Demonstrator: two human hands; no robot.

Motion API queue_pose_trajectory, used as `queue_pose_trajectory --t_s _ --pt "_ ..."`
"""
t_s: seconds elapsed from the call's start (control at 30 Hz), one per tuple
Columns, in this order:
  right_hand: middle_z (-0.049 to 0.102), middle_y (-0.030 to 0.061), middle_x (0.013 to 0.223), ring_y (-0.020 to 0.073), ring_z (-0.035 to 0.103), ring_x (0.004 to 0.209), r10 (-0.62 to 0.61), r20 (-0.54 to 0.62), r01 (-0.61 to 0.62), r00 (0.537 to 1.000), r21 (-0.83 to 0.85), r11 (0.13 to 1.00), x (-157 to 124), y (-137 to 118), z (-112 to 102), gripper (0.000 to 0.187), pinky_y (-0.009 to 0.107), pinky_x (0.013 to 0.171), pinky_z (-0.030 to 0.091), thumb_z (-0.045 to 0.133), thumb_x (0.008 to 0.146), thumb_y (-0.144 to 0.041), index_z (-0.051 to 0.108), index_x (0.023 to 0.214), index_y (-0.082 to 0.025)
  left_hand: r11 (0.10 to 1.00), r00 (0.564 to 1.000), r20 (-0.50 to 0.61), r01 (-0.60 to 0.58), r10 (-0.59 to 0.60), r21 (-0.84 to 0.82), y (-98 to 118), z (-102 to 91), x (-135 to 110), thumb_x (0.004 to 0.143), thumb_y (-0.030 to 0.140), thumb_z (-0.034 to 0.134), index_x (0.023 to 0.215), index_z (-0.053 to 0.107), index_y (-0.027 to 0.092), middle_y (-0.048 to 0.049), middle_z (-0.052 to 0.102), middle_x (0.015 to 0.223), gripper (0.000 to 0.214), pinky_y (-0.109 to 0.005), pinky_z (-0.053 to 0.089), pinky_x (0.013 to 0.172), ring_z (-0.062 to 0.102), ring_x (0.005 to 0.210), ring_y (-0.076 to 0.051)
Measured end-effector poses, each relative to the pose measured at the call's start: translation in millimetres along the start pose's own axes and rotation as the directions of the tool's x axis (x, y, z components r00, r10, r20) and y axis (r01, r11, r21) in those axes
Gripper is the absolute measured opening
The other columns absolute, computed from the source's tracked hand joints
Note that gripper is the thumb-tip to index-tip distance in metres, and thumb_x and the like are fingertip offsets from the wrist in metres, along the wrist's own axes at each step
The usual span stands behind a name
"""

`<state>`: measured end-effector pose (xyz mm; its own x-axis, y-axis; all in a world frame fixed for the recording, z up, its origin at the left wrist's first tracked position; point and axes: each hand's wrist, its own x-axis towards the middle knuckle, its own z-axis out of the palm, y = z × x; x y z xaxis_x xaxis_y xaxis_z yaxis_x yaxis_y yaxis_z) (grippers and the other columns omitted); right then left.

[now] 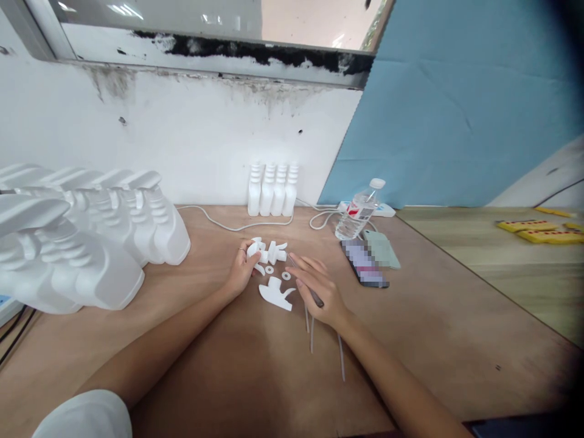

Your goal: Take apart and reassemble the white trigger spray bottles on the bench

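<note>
My left hand (pixel 241 267) is closed around a white trigger spray head (pixel 255 248), with its fingers partly hiding it. Between thumb and fingers, my right hand (pixel 322 291) grips a slim dark-handled tool (pixel 316 298); its thin tip points toward the white parts, and its exact kind is unclear. Another white sprayer piece (pixel 276 252) lies between the hands. Two small white washers, a left washer (pixel 269 269) and a right washer (pixel 286 276), rest nearer me. Closer still is a separate spray head (pixel 275 294) on its side. Thin clear tubes (pixel 312 336) lie below my right hand.
Large white bottles (pixel 104 243) crowd the left side. Several small white bottles (pixel 272 191) stand against the wall. At the right back are a water bottle (pixel 356 212), a dark phone (pixel 362 263), a pale green phone-like item (pixel 382 248) and a power strip (pixel 384 210) with a white cable.
</note>
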<state>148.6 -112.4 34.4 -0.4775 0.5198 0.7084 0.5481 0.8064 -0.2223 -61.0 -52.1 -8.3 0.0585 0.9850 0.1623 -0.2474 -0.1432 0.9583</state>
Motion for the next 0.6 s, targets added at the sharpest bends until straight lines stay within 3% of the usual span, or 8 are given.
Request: queue_pose_trajectory --t_s 0.1,0.23,0.6 --pt "0.054 0.0128 0.136 0.0264 0.050 0.127 0.002 0.002 -0.002 1.000 0.018 1.000 -0.1 -0.6 -0.4 0.041 0.049 0.099 0.043 0.048 0.085 -0.008 0.058 0.121 -0.021 0.982 0.995 -0.036 -0.088 0.096 0.168 2.0 -3.2 -1.6 0.080 0.038 0.061 0.105 0.049 0.020 0.0006 0.059 0.084 0.033 -0.020 0.044 0.058 0.054 0.065 -0.010" --pt "0.054 0.0134 0.137 0.0254 0.054 0.123 0.022 0.011 -0.022 1.000 0.037 0.999 -0.2 -1.1 -0.1 0.037 0.047 0.099 0.045 0.047 0.086 -0.009 0.059 0.119 -0.021 0.882 0.980 -0.040 -0.159 0.196 0.443 4.6 -6.4 -0.4 0.080 0.033 0.062 0.099 0.057 0.020 -0.0011 0.062 0.085 0.025 -0.026 0.044 0.074 0.056 0.075 -0.015" --pt "0.059 0.0131 0.130 0.0246 0.060 0.115 0.058 -0.011 -0.057 0.998 0.074 0.996 -2.4 1.9 2.9 0.034 0.046 0.095 0.048 0.046 0.088 -0.011 0.062 0.115 -0.022 0.886 0.979 -0.097 -0.116 0.178 0.449 9.0 -6.3 0.8 0.077 0.035 0.065 0.096 0.063 0.020 -0.0012 0.065 0.078 0.025 -0.024 0.044 0.070 0.058 0.070 -0.016"
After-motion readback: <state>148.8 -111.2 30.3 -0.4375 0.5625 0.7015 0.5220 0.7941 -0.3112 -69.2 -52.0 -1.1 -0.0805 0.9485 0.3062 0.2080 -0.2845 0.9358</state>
